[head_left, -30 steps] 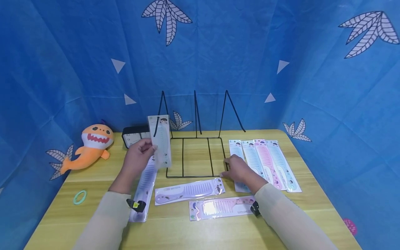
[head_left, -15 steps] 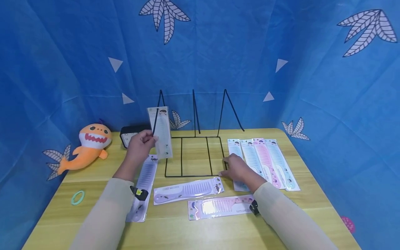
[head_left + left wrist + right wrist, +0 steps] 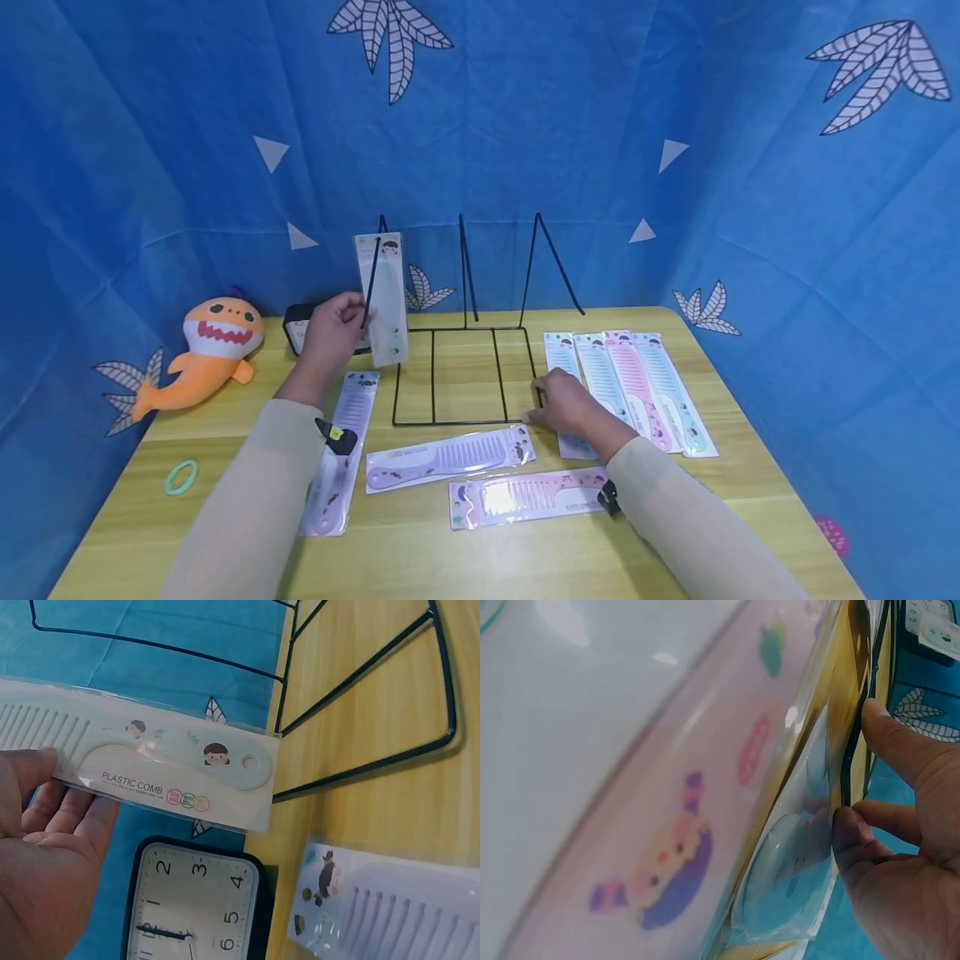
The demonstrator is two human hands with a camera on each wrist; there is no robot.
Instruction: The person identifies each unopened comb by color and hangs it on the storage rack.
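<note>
My left hand pinches a packaged pale green comb by its edge and holds it upright against the leftmost upright of the black wire rack. In the left wrist view my fingers lie behind the comb pack, whose label reads PLASTIC COMB. My right hand sits at the rack's front right corner. There the thumb and a fingertip press on the wire, over a blue comb pack.
Two packaged combs lie in front of the rack and one lies under my left forearm. Several more lie in a row at the right. A black clock, a shark plush and a green hair tie sit at the left.
My left hand has lifted the green comb pack higher along the rack's leftmost upright. The right hand has stayed at the rack's corner.
</note>
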